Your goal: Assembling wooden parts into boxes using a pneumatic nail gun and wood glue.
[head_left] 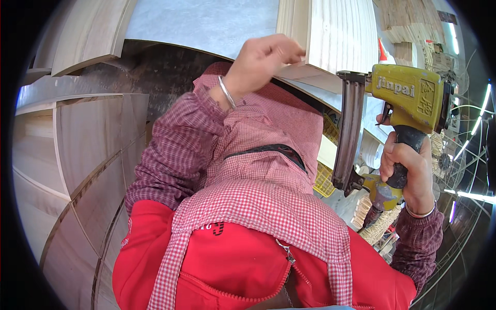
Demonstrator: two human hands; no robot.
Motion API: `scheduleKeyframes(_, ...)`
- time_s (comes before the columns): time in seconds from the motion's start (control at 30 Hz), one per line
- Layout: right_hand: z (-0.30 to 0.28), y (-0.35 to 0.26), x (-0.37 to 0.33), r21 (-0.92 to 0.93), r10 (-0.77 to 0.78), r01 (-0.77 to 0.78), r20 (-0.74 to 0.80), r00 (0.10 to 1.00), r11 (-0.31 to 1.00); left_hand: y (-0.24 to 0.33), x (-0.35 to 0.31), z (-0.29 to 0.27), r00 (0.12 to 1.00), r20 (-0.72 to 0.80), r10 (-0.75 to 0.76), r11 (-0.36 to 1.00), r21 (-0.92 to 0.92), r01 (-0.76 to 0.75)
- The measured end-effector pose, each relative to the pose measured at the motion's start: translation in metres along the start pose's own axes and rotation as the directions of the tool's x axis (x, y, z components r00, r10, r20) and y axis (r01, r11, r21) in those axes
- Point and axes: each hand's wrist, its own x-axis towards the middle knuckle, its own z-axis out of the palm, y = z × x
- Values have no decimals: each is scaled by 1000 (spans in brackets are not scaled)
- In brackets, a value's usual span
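Observation:
My right hand is wrapped round the black grip of a yellow pneumatic nail gun, raised at the right. The gun's long metal magazine hangs down beside the grip, and a hose fitting shows at the grip's lower end. My left hand is over the near edge of the workbench, its fingers bent and blurred at the tips. They come close to the corner of a pale wooden piece; whether they touch it or hold something small, I cannot tell.
The bench top is grey-blue. A wooden board lies on it at the far left. Wooden boxes are stacked at my left. A red-tipped bottle stands behind the gun. A yellow crate sits below the bench, at right.

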Motion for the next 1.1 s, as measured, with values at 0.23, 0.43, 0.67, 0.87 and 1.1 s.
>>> scheduleKeyframes(0.23, 3, 7, -6, -11, -36, 35, -6, 999, 999, -3, 15, 4, 945, 31, -324, 934, -150, 325)
scheduleKeyframes(0.43, 19, -7, -11, -44, -53, 53, 0, 999, 998, -10, 17, 10, 977, -65, -201, 966, -178, 187)
scheduleKeyframes(0.67, 37, -26, -15, -93, -42, 45, 36, 999, 995, -5, 18, -1, 973, -31, -228, 961, -167, 220)
scheduleKeyframes(0.87, 43, -26, -13, -109, -31, 35, 38, 999, 993, -7, 17, -3, 975, -34, -221, 965, -155, 213)
scheduleKeyframes(1.1, 45, -33, -13, -81, 3, -2, 12, 1000, 997, -9, 23, 1, 978, -56, -202, 968, -162, 191)
